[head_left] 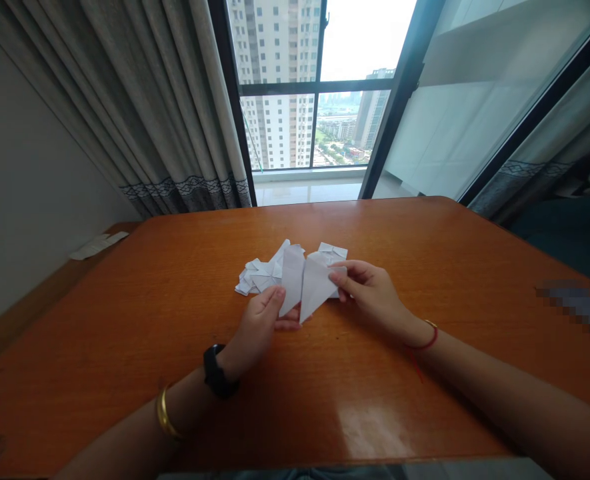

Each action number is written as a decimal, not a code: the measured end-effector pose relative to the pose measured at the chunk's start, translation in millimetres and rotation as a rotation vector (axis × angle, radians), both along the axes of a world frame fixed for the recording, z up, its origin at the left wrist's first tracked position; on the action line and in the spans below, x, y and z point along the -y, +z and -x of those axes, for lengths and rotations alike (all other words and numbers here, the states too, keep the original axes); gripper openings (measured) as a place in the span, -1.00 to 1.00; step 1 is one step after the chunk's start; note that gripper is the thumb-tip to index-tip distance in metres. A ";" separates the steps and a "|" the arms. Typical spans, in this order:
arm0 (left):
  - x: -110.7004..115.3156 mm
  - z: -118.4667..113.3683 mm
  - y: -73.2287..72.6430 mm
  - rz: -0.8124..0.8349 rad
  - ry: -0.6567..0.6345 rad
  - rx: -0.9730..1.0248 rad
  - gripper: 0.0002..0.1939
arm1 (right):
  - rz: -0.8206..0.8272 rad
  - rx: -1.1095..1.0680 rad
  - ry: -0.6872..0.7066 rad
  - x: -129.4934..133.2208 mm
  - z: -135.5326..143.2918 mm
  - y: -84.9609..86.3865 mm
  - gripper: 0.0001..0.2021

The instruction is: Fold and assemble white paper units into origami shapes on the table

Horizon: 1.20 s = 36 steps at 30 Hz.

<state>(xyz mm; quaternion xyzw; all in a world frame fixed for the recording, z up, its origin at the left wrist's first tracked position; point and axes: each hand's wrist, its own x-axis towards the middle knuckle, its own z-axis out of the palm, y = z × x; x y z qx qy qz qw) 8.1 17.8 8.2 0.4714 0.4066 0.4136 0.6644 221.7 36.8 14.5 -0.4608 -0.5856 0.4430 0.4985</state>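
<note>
A folded sheet of white paper (315,285) is held up between my two hands, a little above the table. It shows two pointed flaps with a slit or fold line between them. My left hand (265,313) grips its lower left side, thumb in front and fingers behind and below. At the right edge, my right hand (367,285) pinches the paper between thumb and fingers. Just behind it lie several folded white paper pieces (259,275), heaped to the left, and another folded piece (333,251) to the right, partly covered by the held paper.
The brown wooden table (165,333) reaches away toward a window (317,87). Grey curtains (175,100) hang at the far left. A flat pale sheet (99,245) lies on a ledge beside the table's left edge. A blurred patch (579,303) covers part of the right side.
</note>
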 end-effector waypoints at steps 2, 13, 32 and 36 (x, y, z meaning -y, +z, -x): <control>-1.0 0.5 0.0 -0.011 0.018 -0.003 -0.52 | 0.000 -0.042 -0.020 -2.8 -3.3 3.8 -0.64; 4.9 -3.0 -2.1 0.048 -0.147 -0.044 -0.58 | -0.089 -0.118 -0.114 8.0 0.7 7.5 -0.75; 2.4 -3.7 3.1 0.117 -0.050 0.094 -0.73 | -0.379 0.941 -0.029 -14.3 -25.9 4.0 -0.57; -0.8 -2.5 3.8 0.195 0.021 0.245 -0.93 | -0.500 1.266 0.196 -16.6 -32.1 -1.4 -0.74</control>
